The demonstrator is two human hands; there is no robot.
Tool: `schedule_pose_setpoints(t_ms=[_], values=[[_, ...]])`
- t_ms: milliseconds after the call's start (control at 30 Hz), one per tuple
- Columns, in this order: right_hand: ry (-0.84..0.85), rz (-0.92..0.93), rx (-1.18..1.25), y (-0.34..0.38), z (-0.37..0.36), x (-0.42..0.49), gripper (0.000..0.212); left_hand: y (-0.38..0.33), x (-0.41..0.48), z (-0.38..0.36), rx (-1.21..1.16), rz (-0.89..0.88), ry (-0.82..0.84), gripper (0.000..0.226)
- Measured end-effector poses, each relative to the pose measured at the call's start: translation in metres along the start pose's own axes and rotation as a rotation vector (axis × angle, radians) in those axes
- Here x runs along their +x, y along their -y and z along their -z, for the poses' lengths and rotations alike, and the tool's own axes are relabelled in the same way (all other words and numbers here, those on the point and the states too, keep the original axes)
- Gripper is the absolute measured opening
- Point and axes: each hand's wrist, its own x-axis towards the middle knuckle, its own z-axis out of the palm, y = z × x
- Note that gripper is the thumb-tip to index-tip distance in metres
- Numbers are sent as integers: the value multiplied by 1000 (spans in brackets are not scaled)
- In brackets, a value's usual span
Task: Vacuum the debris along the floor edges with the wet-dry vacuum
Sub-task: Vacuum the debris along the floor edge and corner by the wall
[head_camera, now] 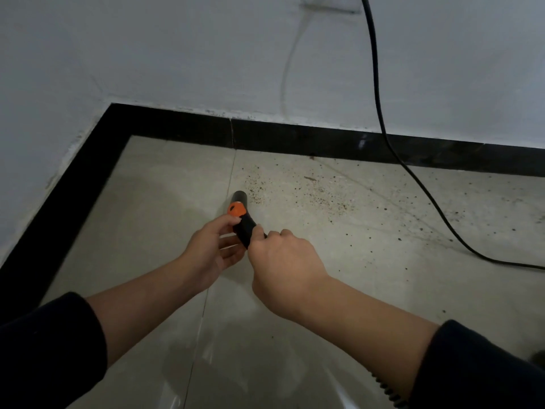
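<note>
The black vacuum nozzle point(241, 217) with an orange collar points down at the grey tiled floor, its mouth just left of a patch of dark crumb-like debris point(298, 190). My right hand point(283, 261) grips the nozzle's rear part from above. My left hand point(213, 249) holds the nozzle from the left, thumb near the orange collar, fingers curled under it. A piece of ribbed black hose point(389, 391) shows below my right forearm. More specks are scattered to the right, toward the wall's black skirting point(295, 137).
A black power cable point(380, 113) hangs down the white wall and runs across the floor to the right edge. The room corner lies at the upper left, with skirting along both walls. A thin pale cord hangs on the wall.
</note>
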Motion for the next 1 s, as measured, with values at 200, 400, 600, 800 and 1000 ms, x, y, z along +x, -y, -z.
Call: schedule_pose_setpoints(t_ms=[200, 400, 600, 800, 1000], values=[[10, 0, -9, -3, 6, -10, 51, 6, -3, -7, 13, -2, 0, 37], [24, -25, -2, -9, 15, -19, 36, 11, -6, -22, 19, 11, -8, 28], [45, -42, -15, -12, 23, -23, 33, 12, -9, -34, 15, 15, 2, 25], [69, -62, -9, -11, 30, -21, 24, 11, -10, -38, 11, 25, 39, 22], [105, -66, 4, -10, 33, -18, 20, 9, -7, -35, 18, 14, 36, 22]])
